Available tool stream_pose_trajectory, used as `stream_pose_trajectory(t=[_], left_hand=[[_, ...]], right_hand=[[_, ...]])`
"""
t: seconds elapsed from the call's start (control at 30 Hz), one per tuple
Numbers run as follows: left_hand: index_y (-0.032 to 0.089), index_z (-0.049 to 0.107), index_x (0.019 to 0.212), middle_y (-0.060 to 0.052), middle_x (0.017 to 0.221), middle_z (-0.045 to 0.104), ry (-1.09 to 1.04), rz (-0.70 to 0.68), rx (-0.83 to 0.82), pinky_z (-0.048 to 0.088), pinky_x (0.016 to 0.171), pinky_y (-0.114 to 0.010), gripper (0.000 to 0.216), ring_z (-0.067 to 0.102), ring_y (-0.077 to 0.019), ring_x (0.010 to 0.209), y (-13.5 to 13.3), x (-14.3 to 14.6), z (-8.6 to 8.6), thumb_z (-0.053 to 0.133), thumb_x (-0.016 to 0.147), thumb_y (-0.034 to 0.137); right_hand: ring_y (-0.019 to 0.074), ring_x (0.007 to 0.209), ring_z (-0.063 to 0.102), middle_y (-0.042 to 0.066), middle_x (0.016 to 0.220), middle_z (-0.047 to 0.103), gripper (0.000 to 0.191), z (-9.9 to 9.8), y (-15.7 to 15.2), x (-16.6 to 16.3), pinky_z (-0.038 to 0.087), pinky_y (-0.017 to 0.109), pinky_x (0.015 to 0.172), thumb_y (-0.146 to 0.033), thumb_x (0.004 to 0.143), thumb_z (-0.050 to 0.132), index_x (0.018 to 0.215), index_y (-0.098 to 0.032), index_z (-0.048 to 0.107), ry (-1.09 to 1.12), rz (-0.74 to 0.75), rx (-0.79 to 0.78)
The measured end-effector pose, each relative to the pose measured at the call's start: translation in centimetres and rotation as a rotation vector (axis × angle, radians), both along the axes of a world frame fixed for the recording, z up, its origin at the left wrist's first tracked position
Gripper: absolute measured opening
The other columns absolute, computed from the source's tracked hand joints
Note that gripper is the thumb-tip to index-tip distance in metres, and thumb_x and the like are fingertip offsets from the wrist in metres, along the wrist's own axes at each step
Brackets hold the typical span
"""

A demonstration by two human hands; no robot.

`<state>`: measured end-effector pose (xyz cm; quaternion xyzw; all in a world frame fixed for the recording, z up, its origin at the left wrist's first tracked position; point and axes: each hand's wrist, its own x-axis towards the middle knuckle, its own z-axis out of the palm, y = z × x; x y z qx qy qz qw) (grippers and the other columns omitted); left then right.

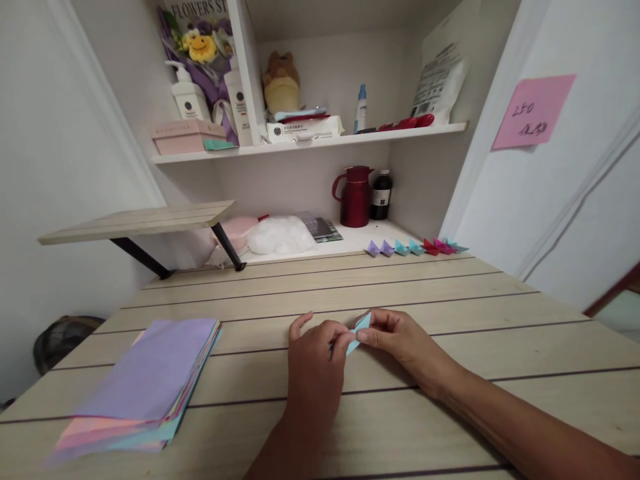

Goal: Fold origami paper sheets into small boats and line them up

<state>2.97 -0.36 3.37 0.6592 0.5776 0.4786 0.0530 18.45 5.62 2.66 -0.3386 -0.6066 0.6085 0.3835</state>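
A small folded piece of light-blue paper (363,327) is pinched between my two hands just above the wooden table. My left hand (319,353) grips its left side with thumb and index finger, while one other finger sticks up. From the right, my right hand (400,337) holds the paper's other edge between thumb and fingers. Fingers cover much of the paper, so its full folded shape is hidden. To the left lies a stack of coloured paper sheets (155,373), a purple one on top.
Along the table's (450,360) back edge stands a row of folded paper pieces (415,247) in purple, blue, red and pink. Behind are a red thermos jug (356,197) and a dark bottle (381,195). A small raised wooden shelf (140,220) stands at the back left.
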Motion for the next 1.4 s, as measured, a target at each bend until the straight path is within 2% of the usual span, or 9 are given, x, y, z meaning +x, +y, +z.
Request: stream_pose_trajectory(t=[0.1,0.2,0.3,0.5,0.73,1.03,1.2,1.33,1.4], left_hand=[[0.024,0.059,0.069,0.008,0.067,0.069,0.022,0.002,0.025,0.032,0.105,-0.047,0.016,0.061,-0.0117,0.059,0.0,0.0,-0.1,0.057,0.083,0.017],[0.025,0.062,0.081,0.007,0.069,0.070,-0.032,0.039,0.062,0.032,0.105,-0.047,0.008,0.063,-0.0134,0.061,0.1,0.1,-0.3,0.062,0.079,0.017],[0.027,0.063,0.098,0.007,0.071,0.071,-0.030,0.037,0.106,0.030,0.107,-0.048,0.022,0.065,-0.0149,0.066,0.1,0.2,-0.4,0.066,0.078,0.018],[0.028,0.067,0.090,0.005,0.079,0.073,0.105,0.005,0.125,0.028,0.106,-0.046,0.018,0.066,-0.0159,0.075,-0.2,0.0,0.0,0.070,0.077,0.016],[0.029,0.066,0.096,0.001,0.091,0.072,0.180,0.011,0.132,0.026,0.107,-0.048,0.026,0.064,-0.0198,0.089,-0.3,0.1,0.1,0.074,0.074,0.018],[0.026,0.064,0.079,0.004,0.075,0.068,0.207,0.044,0.104,0.029,0.103,-0.044,0.015,0.062,-0.0168,0.078,-0.4,0.0,0.4,0.072,0.075,0.015],[0.025,0.064,0.074,0.004,0.071,0.066,0.224,0.033,0.090,0.031,0.100,-0.044,0.013,0.060,-0.0150,0.072,-0.5,-0.2,0.7,0.068,0.077,0.013],[0.024,0.066,0.068,0.005,0.066,0.063,0.073,-0.006,0.002,0.035,0.097,-0.044,0.015,0.057,-0.0146,0.067,-0.2,0.0,0.6,0.069,0.072,0.011],[0.022,0.067,0.064,0.004,0.062,0.061,-0.134,-0.052,-0.130,0.043,0.084,-0.038,0.014,0.055,-0.0144,0.062,0.1,0.0,0.3,0.070,0.068,0.010]], right_hand=[[0.0173,0.072,0.060,0.002,0.075,0.069,0.019,0.4,-0.2,0.0,0.047,0.029,0.071,-0.037,0.073,0.074,0.075,-0.019,0.070,-0.046,-0.039,0.106],[0.0201,0.079,0.064,0.003,0.081,0.072,0.015,1.0,-0.5,0.2,0.049,0.032,0.076,-0.036,0.079,0.069,0.075,-0.021,0.071,-0.113,-0.085,0.366],[0.0216,0.083,0.066,0.004,0.085,0.073,0.015,1.4,-0.9,0.5,0.050,0.034,0.078,-0.035,0.084,0.065,0.077,-0.024,0.073,-0.161,-0.100,0.612],[0.0223,0.088,0.066,0.005,0.093,0.072,0.011,1.1,-1.2,0.9,0.052,0.034,0.079,-0.030,0.087,0.063,0.085,-0.027,0.073,-0.209,-0.145,0.784],[0.0237,0.089,0.065,0.006,0.093,0.072,0.014,0.8,-0.8,1.1,0.052,0.036,0.080,-0.030,0.088,0.060,0.086,-0.027,0.074,-0.255,-0.168,0.791],[0.0220,0.088,0.066,0.004,0.089,0.072,0.012,0.9,-1.0,0.9,0.051,0.033,0.079,-0.030,0.087,0.063,0.083,-0.028,0.074,-0.217,-0.154,0.776],[0.0222,0.091,0.065,0.003,0.090,0.072,0.016,1.1,-1.2,0.8,0.049,0.034,0.084,-0.032,0.090,0.058,0.087,-0.027,0.073,-0.197,-0.095,0.717],[0.0208,0.083,0.062,0.003,0.083,0.069,0.031,1.3,-1.2,0.8,0.048,0.032,0.079,-0.040,0.094,0.048,0.081,-0.022,0.069,-0.171,-0.036,0.556],[0.0192,0.075,0.059,0.002,0.075,0.066,0.038,1.1,-1.1,0.8,0.046,0.031,0.073,-0.046,0.094,0.045,0.077,-0.020,0.067,-0.174,-0.021,0.436]])
